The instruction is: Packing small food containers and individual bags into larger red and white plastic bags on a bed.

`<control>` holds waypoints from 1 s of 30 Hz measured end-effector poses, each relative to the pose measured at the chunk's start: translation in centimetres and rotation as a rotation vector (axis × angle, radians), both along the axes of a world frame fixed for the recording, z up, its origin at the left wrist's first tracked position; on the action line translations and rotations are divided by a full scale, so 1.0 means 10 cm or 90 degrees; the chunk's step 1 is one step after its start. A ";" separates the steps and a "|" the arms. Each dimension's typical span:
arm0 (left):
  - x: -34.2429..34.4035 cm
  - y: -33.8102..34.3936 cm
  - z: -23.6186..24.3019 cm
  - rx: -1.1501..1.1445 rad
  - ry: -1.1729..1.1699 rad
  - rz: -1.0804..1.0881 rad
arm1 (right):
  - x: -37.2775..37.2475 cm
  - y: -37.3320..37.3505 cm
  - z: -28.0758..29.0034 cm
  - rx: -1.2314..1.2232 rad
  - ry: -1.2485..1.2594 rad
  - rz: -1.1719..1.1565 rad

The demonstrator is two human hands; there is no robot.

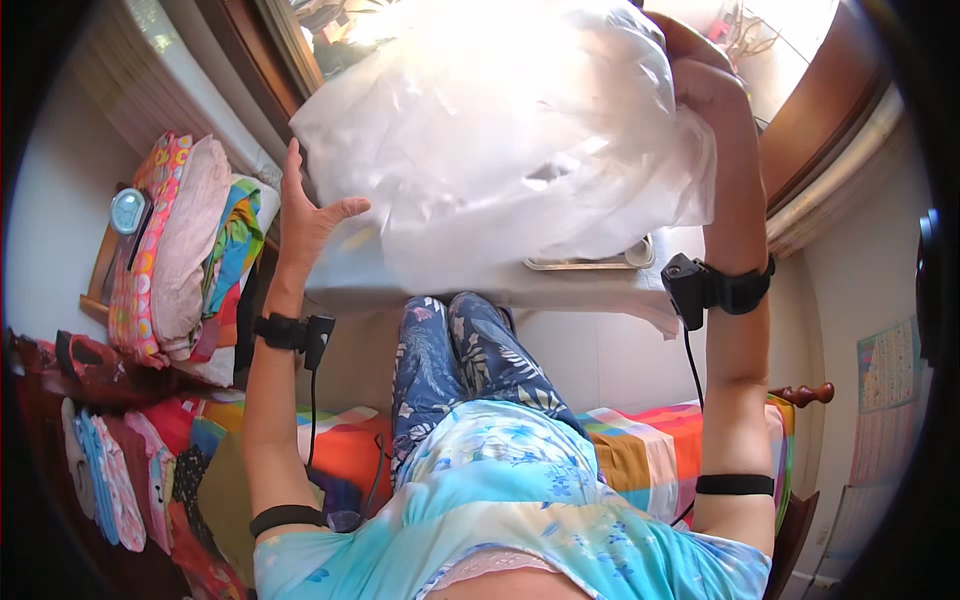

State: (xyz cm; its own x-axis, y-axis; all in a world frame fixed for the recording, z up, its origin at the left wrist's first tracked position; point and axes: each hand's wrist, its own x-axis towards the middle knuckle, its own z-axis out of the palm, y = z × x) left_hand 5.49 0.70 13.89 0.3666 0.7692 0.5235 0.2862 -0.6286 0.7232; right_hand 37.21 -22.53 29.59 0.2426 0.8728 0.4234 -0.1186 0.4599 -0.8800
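Note:
A large sheer white plastic bag (450, 150) billows over the table in front of me, bright with window light. My right hand (705, 75) reaches far up to the bag's upper right edge. Its fingers are bent around the plastic, partly lost in glare and folds. Beside the bag's left edge is my left hand (308, 215), thumb spread away from the fingers, holding nothing. Below the bag, the rim of a shallow tray (590, 265) shows on the pale-covered table (345, 283); whatever lies under the plastic is mostly hidden.
Folded cloths and clothes (180, 240) are stacked at the left, with a small round clock (127, 211) by them. More garments (110, 470) hang lower left. A checked bedspread (640, 440) lies beneath me. Wooden window frames (840, 110) flank the table.

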 end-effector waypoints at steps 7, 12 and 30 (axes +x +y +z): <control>-0.63 0.35 -0.52 -0.001 0.050 0.120 | 0.14 0.46 -0.75 -0.109 -0.002 -0.104; -0.71 0.57 -0.99 -0.117 0.086 0.184 | 0.45 0.93 -2.27 -0.252 -0.677 -0.487; 0.09 0.65 -0.75 0.192 0.445 0.144 | -0.90 1.53 -3.34 -0.468 -0.796 0.025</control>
